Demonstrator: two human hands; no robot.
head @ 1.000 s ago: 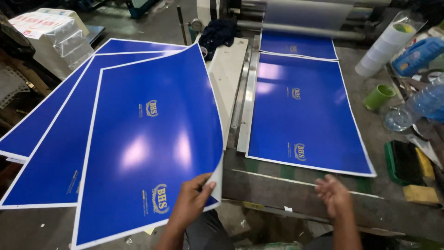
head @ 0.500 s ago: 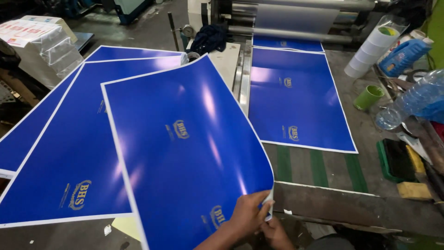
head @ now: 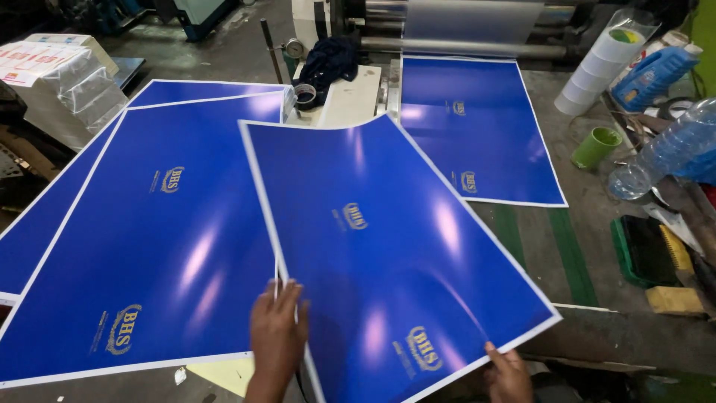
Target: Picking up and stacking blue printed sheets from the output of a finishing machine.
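Glossy blue sheet [head: 395, 254] under left hand [head: 277, 328] fingers, right hand [head: 509, 373] fingers at its near edge

The right hand [head: 509, 373] is cut off by the bottom edge of the view, so only its fingers show at the near edge of the lifted blue sheet [head: 388, 254], and that sheet's near left corner also runs out of frame beside the left hand [head: 277, 336]. The lifted sheet hides the right edge of the blue sheet on the stack [head: 149, 239] and much of the white machine bed [head: 350, 97] behind it. A further blue sheet [head: 45, 224] under the stack is cut by the left edge, and the clear plastic bottle [head: 671, 157] by the right edge.
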